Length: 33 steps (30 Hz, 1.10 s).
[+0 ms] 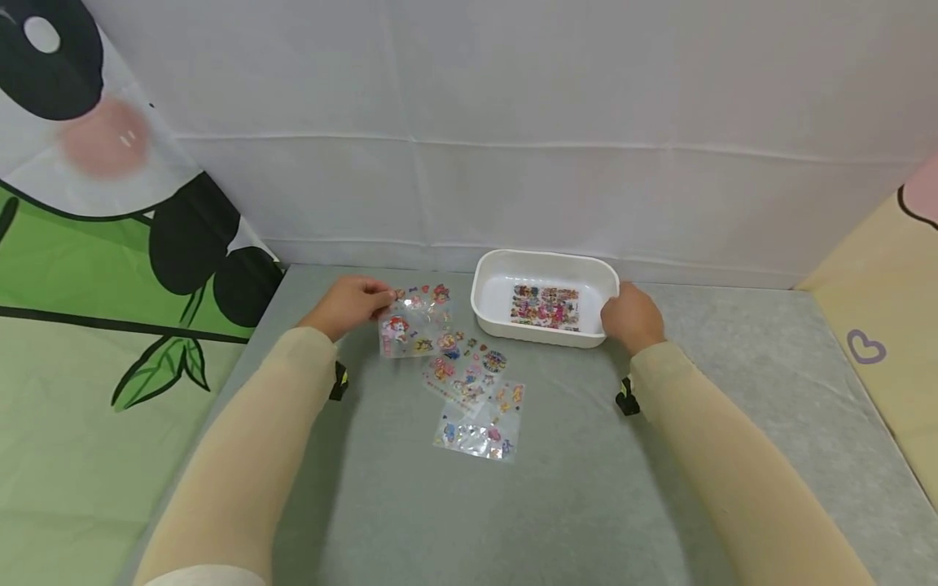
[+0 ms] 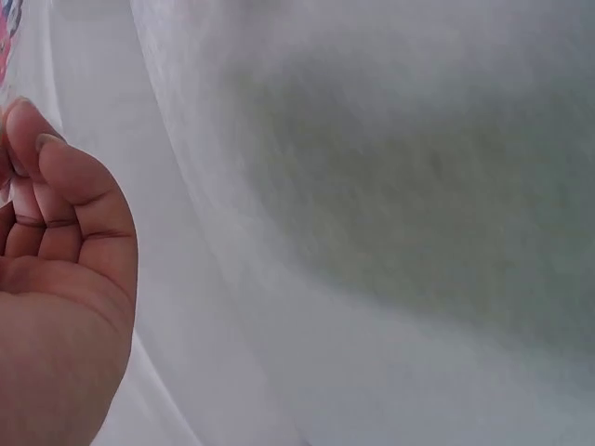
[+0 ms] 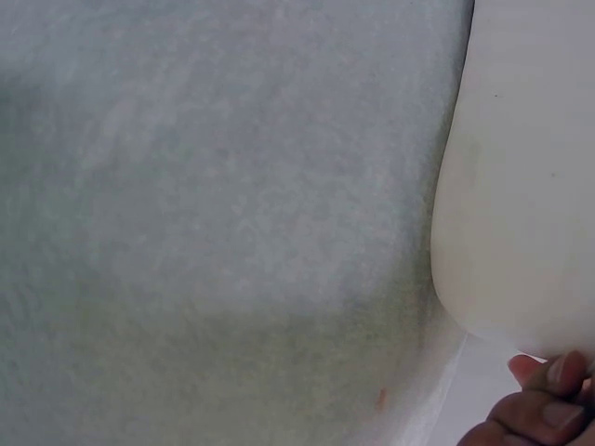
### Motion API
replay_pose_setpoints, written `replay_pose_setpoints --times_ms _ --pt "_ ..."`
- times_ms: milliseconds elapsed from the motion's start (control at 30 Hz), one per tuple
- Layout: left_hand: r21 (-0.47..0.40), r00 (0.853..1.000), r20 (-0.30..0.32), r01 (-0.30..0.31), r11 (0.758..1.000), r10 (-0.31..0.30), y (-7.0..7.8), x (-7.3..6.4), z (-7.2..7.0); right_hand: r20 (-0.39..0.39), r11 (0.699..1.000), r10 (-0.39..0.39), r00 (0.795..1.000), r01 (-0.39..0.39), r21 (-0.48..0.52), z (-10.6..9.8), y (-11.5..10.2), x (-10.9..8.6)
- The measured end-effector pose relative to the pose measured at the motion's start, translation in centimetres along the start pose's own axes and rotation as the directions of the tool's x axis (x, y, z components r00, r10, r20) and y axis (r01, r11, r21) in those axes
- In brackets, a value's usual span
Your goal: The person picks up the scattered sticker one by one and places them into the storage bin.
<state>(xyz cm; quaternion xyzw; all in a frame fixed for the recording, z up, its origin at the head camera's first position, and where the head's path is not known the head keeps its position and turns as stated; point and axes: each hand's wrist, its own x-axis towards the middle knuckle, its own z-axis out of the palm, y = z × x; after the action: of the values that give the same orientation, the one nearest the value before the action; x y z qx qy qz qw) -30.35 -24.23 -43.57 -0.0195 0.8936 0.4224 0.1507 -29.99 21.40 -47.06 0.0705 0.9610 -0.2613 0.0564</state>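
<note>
My left hand [image 1: 350, 305] pinches the upper left edge of a clear sticker sheet [image 1: 415, 330] printed with small colourful cartoon figures. Its lower right corner overlaps a second clear sheet [image 1: 469, 376], which in turn overlaps a third sheet [image 1: 479, 427] nearer to me. On the right, my right hand [image 1: 634, 317] grips the right end of a white plastic tub [image 1: 538, 334]. Inside the tub lies a densely printed colourful sheet [image 1: 545, 308]. In the right wrist view, curled fingers [image 3: 548, 409] are at the tub's edge; the left wrist view shows the thumb against the fingertips [image 2: 74, 172].
A grey cloth [image 1: 586, 505] covers the table. Behind the tub rises a white fabric backdrop [image 1: 513, 195]. Printed cloth with a cartoon face and leaves [image 1: 146, 374] hangs at the left, and a cream cloth with a heart [image 1: 866, 346] at the right.
</note>
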Motion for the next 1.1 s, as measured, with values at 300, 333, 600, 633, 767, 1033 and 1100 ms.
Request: replay_pose_setpoints --times_ms 300,333,600,633,767,1033,1100 --pt "0.014 0.996 0.034 -0.082 0.997 0.081 3.1 1.0 2.3 -0.007 1.000 0.002 1.000 -0.002 0.006 0.0 0.1 0.0" --pt "0.024 0.995 0.038 -0.090 0.996 0.089 3.5 1.1 2.6 -0.008 1.000 0.003 1.000 -0.003 0.004 0.0 0.2 0.1" --pt "0.046 0.987 0.029 -0.159 0.986 0.157 7.4 1.9 4.8 -0.006 1.000 0.006 1.000 -0.006 0.004 0.1 0.2 0.2" --pt "0.049 0.986 0.024 -0.163 0.985 0.162 7.8 2.0 5.1 -0.004 1.000 0.005 1.000 -0.005 0.002 0.1 0.2 0.2" --pt "0.052 0.987 0.020 -0.162 0.985 0.161 9.0 2.5 6.2 -0.001 1.000 0.003 1.000 -0.003 -0.003 0.1 0.2 0.1" --pt "0.013 0.982 -0.001 -0.188 0.982 0.188 10.8 2.8 8.0 0.001 1.000 0.006 1.000 -0.006 -0.004 0.1 0.0 0.0" --pt "0.014 0.980 -0.018 -0.198 0.980 0.198 11.1 2.9 8.4 0.005 1.000 0.007 1.000 -0.006 -0.004 0.2 0.0 0.0"
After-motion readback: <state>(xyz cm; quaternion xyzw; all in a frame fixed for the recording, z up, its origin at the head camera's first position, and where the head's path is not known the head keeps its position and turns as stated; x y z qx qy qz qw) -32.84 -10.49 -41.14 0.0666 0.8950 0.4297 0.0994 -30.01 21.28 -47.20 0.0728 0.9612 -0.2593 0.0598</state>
